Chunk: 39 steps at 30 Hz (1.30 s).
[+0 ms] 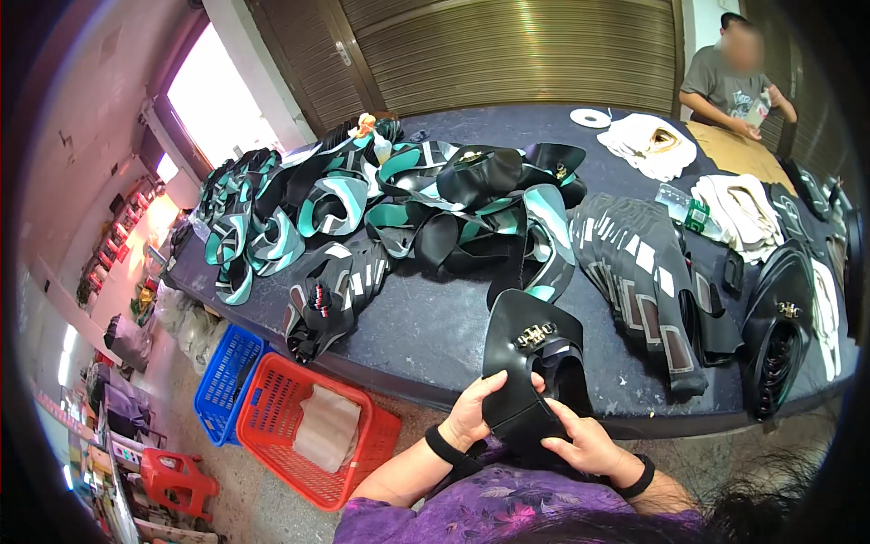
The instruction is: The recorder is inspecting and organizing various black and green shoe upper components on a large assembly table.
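A black leather shoe upper [509, 354] with a metal ornament on its front is held up at the table's near edge. My left hand [473, 411] grips its left edge, thumb on the outside. My right hand [583, 444] is closed on its lower right part, thumb pressed along the leather. Part of the fingers of both hands is hidden by the upper. Beyond it lies a loose heap of black uppers [480, 177] with teal and grey linings. To the right is a fanned row of dark grey pieces [634, 272] with white and brown patches.
A stack of black uppers [779, 317] stands at the right edge, near folded white cloth [739, 213] and a plastic bottle [693, 214]. Red [272, 435] and blue [216, 381] baskets stand on the floor at left. Across the table, a person [739, 82] holds a bottle.
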### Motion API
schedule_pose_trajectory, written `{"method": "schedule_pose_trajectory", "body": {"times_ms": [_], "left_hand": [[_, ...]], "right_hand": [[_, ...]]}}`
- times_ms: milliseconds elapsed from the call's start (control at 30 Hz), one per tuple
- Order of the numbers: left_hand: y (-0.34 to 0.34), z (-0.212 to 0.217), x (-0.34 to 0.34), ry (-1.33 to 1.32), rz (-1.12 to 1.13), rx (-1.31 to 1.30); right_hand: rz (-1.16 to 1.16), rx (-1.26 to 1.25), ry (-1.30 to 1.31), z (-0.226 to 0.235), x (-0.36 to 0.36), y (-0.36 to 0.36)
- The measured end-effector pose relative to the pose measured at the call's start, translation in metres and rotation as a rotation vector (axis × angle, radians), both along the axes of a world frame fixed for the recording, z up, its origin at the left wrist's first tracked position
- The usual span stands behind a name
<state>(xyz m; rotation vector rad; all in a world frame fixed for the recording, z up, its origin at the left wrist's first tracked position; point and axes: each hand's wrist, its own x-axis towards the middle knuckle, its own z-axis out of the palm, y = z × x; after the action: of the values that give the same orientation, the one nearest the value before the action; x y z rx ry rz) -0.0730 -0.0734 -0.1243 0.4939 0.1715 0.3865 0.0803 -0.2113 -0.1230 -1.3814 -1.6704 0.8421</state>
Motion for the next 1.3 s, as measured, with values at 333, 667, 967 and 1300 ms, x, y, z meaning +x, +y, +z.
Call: {"method": "schedule_pose_trajectory", "body": {"times_ms": [333, 667, 967, 1300], "left_hand": [[-0.009, 0.024, -0.006, 0.26, 0.207, 0.211], [0.015, 0.042, -0.018, 0.251, 0.209, 0.535], [0.048, 0.06, -0.028, 0.17, -0.056, 0.785], [0.044, 0.07, -0.007, 0.193, -0.015, 0.78]], "right_hand": [[0.056, 0.09, -0.115, -0.003, -0.004, 0.003], [0.082, 0.169, -0.185, 0.028, 0.006, 0.007], [0.113, -0.034, 0.71, 0.059, 0.079, 0.05], [0.134, -0.196, 0.832, 0.05, 0.078, 0.047]]}}
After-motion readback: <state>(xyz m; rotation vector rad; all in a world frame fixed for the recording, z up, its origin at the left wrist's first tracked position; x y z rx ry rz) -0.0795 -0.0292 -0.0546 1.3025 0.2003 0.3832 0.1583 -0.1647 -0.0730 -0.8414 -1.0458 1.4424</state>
